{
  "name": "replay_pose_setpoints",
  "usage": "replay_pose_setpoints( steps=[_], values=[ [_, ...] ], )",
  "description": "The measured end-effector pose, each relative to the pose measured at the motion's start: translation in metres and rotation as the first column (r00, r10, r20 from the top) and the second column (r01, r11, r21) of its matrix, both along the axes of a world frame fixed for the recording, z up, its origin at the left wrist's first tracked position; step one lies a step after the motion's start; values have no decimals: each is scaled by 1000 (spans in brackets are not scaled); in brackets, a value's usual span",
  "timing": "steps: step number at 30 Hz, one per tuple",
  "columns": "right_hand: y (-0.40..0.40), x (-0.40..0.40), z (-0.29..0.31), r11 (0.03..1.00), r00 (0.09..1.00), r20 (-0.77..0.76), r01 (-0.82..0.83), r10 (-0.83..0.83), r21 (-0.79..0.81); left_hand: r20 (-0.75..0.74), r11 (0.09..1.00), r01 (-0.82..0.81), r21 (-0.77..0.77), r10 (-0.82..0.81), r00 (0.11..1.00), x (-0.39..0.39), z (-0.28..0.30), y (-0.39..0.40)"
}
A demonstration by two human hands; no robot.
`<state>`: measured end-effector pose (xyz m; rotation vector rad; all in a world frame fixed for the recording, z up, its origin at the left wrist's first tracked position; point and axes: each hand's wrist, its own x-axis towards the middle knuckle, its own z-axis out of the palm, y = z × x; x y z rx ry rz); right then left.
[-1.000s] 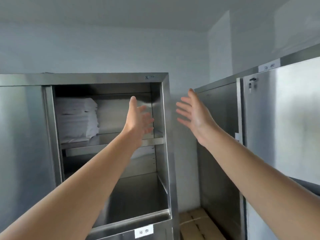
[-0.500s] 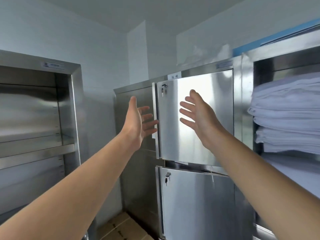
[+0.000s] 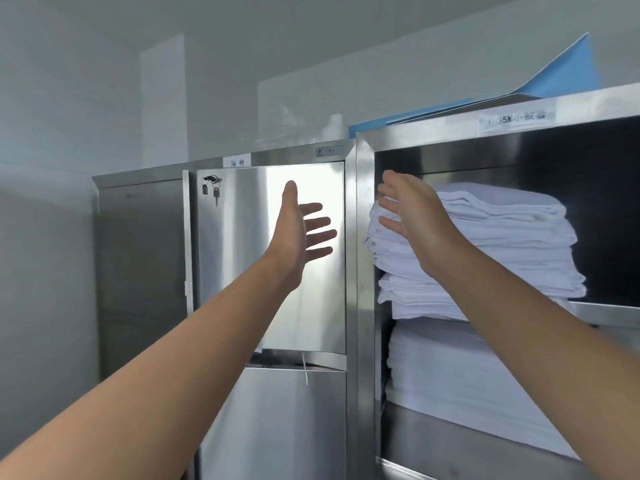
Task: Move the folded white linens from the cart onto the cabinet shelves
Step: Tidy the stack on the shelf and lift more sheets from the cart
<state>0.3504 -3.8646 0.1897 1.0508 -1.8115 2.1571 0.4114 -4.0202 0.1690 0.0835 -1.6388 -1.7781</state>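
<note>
We see both hands raised and carrying nothing. Our left hand hovers with its grip spread before the closed steel door, left of the open cabinet. Our right hand also has its grip spread, at the cabinet's upper shelf opening, just beside or touching the upper stack of folded white linens; we cannot tell which. A second stack fills the shelf below. The cart is out of view, so we judge the job partly done, remainder unknown.
</note>
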Motion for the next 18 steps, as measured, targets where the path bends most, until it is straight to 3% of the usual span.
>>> replay_pose_setpoints(
  steps=[5, 12, 18],
  values=[
    [5, -28, -11, 979, 972, -189, 162, -137, 126, 19, 1000, 22, 5, -22, 1000, -38, -5, 9],
    [-12, -77, -9, 937, 909, -335, 313, -249, 152, 10, 996, 90, -13, -90, 996, -93, 7, -6],
    [-44, -112, 1, 822, 769, -472, 550, -431, 146, -13, 976, 210, -56, -211, 978, -148, 19, -30]
  ],
)
